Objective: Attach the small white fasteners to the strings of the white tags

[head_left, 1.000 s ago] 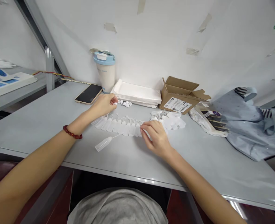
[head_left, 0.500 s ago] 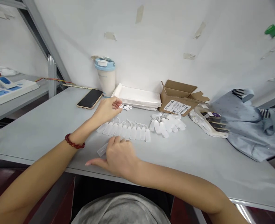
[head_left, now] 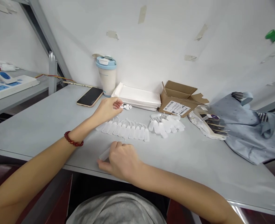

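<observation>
My left hand reaches to a small pile of white pieces in front of the paper stack; its fingers are bent together at the pile's edge, and what they pinch is too small to make out. Near the front edge, my right hand is closed on a translucent plastic tube, which sticks out to the left between thumb and fingers. Beyond it lies a row of translucent tags with white loops. To the right is a looser heap of similar tags.
A phone and a lidded cup stand back left. Behind the pile lies a white paper stack. An open cardboard box, a plastic bag and blue-grey cloth are at the right.
My right hand has moved slightly nearer the table's front edge, and its thumb has come in against the tube. My left hand stays at the white pieces.
</observation>
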A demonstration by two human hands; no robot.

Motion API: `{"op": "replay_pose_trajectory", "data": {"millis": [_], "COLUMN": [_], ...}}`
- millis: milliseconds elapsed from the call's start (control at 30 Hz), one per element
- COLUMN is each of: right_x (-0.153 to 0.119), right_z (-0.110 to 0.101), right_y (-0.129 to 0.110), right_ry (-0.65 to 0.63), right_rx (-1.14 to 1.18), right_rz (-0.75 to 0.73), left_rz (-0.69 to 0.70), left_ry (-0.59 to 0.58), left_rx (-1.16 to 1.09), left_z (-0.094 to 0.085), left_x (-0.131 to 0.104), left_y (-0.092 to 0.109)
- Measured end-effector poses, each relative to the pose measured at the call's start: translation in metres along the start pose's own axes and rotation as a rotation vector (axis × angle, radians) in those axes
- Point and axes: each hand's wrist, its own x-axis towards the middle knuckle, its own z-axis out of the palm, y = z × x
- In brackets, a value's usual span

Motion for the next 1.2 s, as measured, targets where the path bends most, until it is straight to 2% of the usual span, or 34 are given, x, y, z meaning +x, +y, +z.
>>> {"op": "replay_pose_trajectory", "data": {"millis": [100,200,367,500,600,833,1000,1200], "right_x": [-0.013,-0.029,-0.041,-0.037,-0.037,-0.042,-0.041,-0.039], "right_z": [0.002,0.004,0.001,0.001,-0.001,-0.007,-0.003,0.003], "right_y": [0.007,0.024,0.073,0.102,0.110,0.110,0.111,0.115], "right_ry": [0.042,0.104,0.396,0.542,0.570,0.579,0.637,0.739], "right_rx": [0.021,0.077,0.292,0.608,0.807,1.027,0.937,0.563], "right_rz": [-0.023,-0.035,-0.134,0.002,0.073,0.165,0.178,0.082], "left_rz": [-0.032,-0.061,-0.172,-0.241,-0.225,-0.150,-0.141,-0.089], "left_ry": [-0.033,-0.066,-0.180,-0.312,-0.364,-0.412,-0.391,-0.360], "left_rx": [-0.083,-0.162,-0.512,-0.720,-0.755,-0.648,-0.597,-0.567], "left_z": [0.001,0.002,0.003,0.008,0.013,0.023,0.027,0.026], "left_x": [-0.001,-0.003,-0.011,-0.020,-0.027,-0.038,-0.040,-0.043], "left_y": [0.000,0.004,0.017,0.029,0.037,0.049,0.050,0.051]}}
